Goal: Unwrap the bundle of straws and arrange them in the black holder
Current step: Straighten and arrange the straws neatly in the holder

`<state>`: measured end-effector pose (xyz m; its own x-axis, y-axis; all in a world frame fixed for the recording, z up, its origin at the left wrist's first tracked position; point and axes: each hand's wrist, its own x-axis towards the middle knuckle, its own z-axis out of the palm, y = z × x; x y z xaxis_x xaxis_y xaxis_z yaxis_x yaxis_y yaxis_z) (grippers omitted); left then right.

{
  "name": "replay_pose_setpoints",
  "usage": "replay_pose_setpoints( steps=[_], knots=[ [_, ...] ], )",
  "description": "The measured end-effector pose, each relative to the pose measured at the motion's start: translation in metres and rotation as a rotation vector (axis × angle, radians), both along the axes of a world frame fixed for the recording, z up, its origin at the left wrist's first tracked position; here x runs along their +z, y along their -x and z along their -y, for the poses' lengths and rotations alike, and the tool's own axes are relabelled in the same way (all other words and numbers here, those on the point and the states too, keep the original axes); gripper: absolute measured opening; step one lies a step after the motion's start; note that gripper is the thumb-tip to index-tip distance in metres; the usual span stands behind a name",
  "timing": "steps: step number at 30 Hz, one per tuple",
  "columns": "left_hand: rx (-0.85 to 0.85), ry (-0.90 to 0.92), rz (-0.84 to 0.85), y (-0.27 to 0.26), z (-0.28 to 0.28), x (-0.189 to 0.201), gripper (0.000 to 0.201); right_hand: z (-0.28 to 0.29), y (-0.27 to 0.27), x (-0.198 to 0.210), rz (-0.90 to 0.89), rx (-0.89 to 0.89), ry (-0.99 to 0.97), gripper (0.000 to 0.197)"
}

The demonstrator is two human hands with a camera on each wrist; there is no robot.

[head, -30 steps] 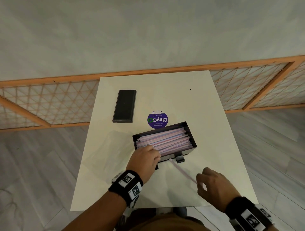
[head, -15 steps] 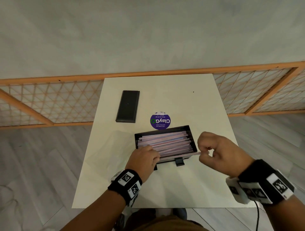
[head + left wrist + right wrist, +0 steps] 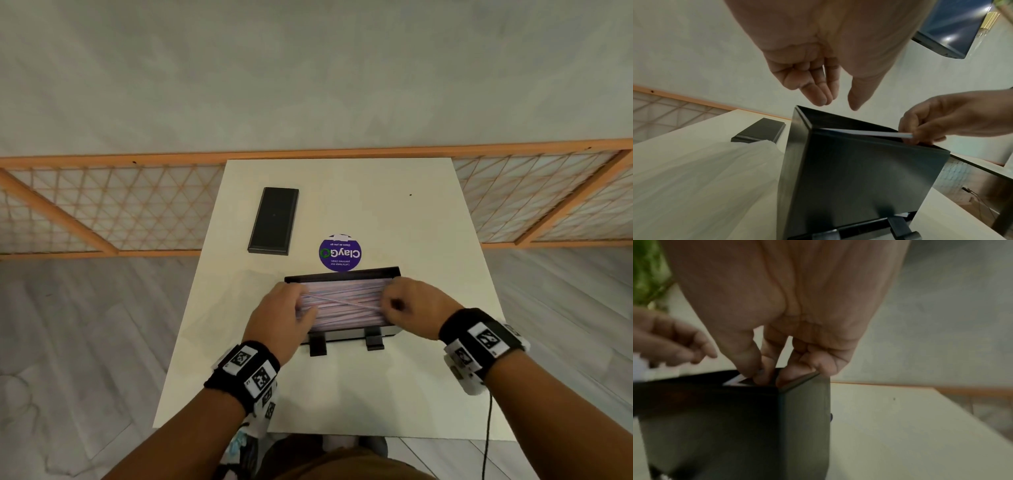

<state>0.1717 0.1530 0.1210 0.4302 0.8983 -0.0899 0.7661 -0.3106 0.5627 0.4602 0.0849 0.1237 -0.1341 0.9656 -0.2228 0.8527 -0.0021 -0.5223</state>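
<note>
Straws [image 3: 346, 305] piled flat in black holder [image 3: 342, 274], mid-surface toward near edge. One loose straw [image 3: 865, 132] crosswise on top, right hand [image 3: 416, 308] pinching its end. Left hand [image 3: 282, 317] relaxed, fingers at pile's other end, gripping nothing. Lid [image 3: 274, 220] toward far left corner. Judgement: nearly done; last straw to settle, pile to level.

Both forearms reach forward, each with a black wrist band. The left hand [image 3: 281, 315] is palm down, fingers relaxed and slightly bent. The right hand [image 3: 416, 306] has curled fingers, and thumb and forefinger pinch one straw [image 3: 867, 132].
</note>
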Motion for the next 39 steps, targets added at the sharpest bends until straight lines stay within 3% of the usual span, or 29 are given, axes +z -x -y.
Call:
replay_pose_setpoints(
  steps=[5, 8, 10, 13, 17, 21, 26, 30, 36, 39],
  knots=[
    [-0.031, -0.009, -0.097, -0.01, 0.001, 0.0, 0.045, -0.02, 0.013, 0.015, 0.296, -0.023, -0.12, 0.019],
    [-0.071, 0.01, -0.14, -0.015, 0.007, -0.002, 0.051, -0.028, 0.034, 0.025, 0.194, 0.046, -0.172, 0.03],
    [-0.097, 0.039, -0.196, -0.018, 0.009, -0.006, 0.064, -0.032, 0.048, 0.022, 0.146, 0.088, -0.07, 0.044],
    [-0.11, 0.131, -0.195, -0.023, 0.008, -0.011, 0.085, -0.039, 0.058, 0.009, 0.216, 0.104, 0.109, 0.064],
    [-0.134, 0.204, -0.172, -0.027, 0.008, -0.018, 0.099, -0.042, 0.061, -0.006, 0.295, 0.095, 0.162, 0.089],
    [-0.15, 0.217, -0.135, -0.026, 0.007, -0.024, 0.095, -0.048, 0.059, -0.01, 0.217, 0.038, 0.261, 0.085],
    [-0.192, 0.219, -0.112, -0.025, 0.002, -0.026, 0.083, -0.056, 0.057, -0.012, 0.195, 0.055, 0.357, 0.104],
    [-0.215, 0.207, -0.066, -0.023, 0.005, -0.027, 0.063, -0.057, 0.059, -0.013, 0.25, 0.108, 0.341, 0.109],
    [-0.314, 0.094, -0.129, -0.023, 0.009, -0.041, 0.067, -0.051, 0.06, -0.002, 0.252, 0.152, 0.329, 0.094],
    [-0.377, -0.002, -0.217, -0.024, 0.011, -0.047, 0.076, -0.056, 0.06, -0.008, 0.177, 0.118, 0.358, 0.101]
  ],
)
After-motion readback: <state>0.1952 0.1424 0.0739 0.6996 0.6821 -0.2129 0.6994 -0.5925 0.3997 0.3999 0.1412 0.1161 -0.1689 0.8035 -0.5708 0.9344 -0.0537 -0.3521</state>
